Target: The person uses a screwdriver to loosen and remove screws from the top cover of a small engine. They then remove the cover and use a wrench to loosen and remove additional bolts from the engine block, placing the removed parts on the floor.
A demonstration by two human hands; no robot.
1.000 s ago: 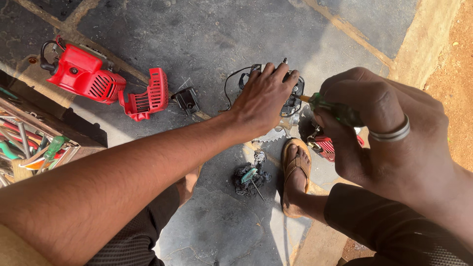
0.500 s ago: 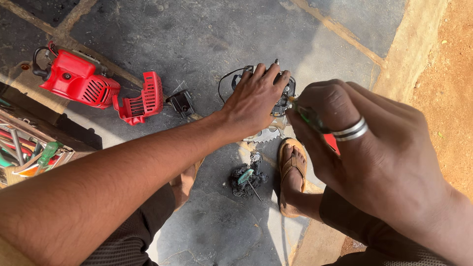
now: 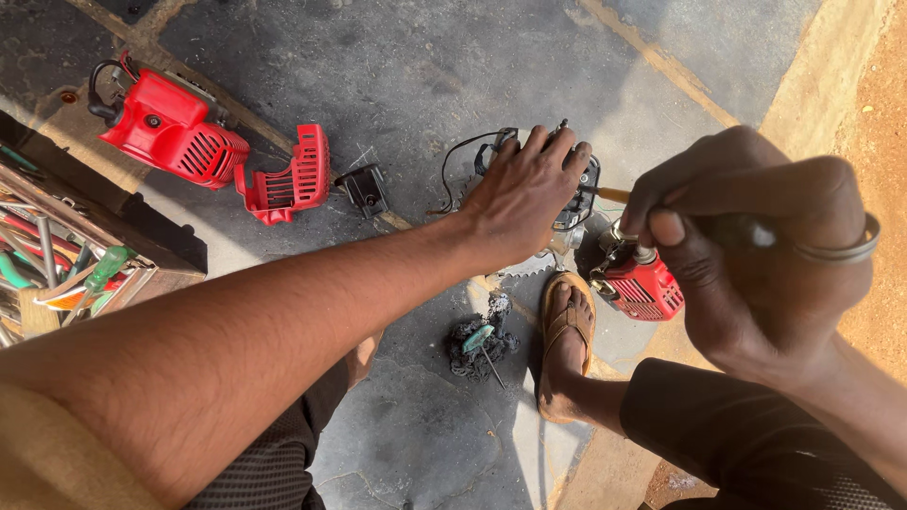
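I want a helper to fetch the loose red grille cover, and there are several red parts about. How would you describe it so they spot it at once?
Start at the wooden tool tray on the left edge. Beyond it on the concrete floor sits a big red engine housing; the grille cover lies just to its right, beside a small black part. It alone is an open, slatted red shell.

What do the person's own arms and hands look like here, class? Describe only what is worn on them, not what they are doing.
Both forearms are bare, with no sleeves, gloves or watch in sight. The left hand wears nothing. The right hand wears a plain silver-coloured metal ring on one finger. At the bottom left corner, a strip of tan fabric lies by the left upper arm; whether it is a sleeve cannot be told.
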